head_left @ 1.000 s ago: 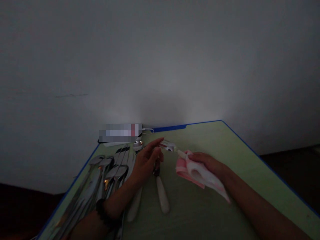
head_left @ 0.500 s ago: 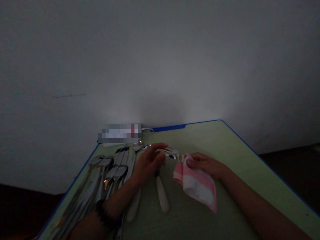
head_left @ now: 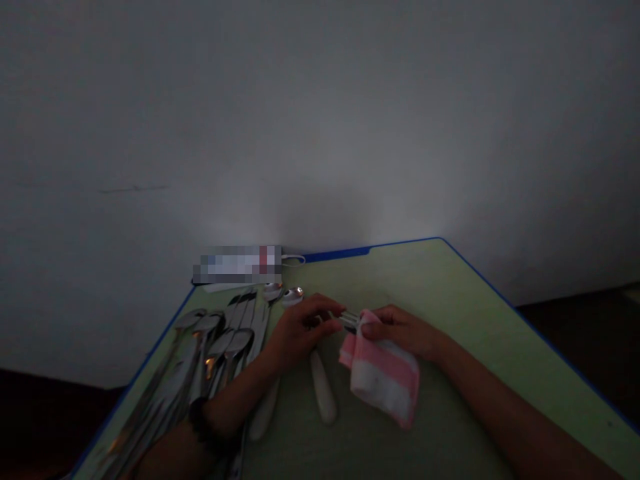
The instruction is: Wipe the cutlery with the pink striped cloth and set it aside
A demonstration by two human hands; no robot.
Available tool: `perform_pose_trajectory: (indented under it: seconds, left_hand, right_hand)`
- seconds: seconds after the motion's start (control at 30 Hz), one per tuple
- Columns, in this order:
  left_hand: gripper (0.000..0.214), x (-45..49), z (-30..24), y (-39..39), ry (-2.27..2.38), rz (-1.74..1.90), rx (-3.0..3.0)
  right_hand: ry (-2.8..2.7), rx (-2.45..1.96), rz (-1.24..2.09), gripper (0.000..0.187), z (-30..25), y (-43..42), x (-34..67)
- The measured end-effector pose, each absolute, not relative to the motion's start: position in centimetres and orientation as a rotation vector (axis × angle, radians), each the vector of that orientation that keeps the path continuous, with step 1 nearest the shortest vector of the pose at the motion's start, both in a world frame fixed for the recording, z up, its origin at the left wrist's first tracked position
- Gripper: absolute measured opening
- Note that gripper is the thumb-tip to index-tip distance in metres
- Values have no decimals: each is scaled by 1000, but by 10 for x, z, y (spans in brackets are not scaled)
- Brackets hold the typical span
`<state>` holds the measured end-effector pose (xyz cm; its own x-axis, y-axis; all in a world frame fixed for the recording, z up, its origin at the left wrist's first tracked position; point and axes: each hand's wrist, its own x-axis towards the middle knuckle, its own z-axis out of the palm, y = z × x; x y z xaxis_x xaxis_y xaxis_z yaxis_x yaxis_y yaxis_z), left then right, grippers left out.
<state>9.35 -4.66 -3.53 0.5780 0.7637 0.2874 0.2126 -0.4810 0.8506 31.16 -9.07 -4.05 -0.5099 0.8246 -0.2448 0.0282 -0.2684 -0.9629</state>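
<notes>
My right hand [head_left: 407, 331] grips a soft pink-and-white cloth [head_left: 383, 373] around a shiny metal fork [head_left: 351, 321]; my left hand [head_left: 300, 333] curls at its pronged end, whether gripping I can't tell.

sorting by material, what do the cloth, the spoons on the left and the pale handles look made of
Cloth: soft, matte textile, perhaps cotton; it drapes in folds.
Spoons: polished metal, likely stainless steel, given bright reflections.
Pale handles: smooth, perhaps plastic or ceramic; even, without mirror shine.
</notes>
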Motion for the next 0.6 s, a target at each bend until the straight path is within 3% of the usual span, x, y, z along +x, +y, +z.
perform_pose_trajectory:
  seconds: [0.27,0.6]
  left_hand:
    - [23,95,-32,-50,744,749,2037]
    - [18,101,-32,-52,893,687,2119]
  right_hand:
    - [-1625,-1218,1393,44,-37,-96,290]
    - [-1858,-1074,1395,38,-34,-100,289]
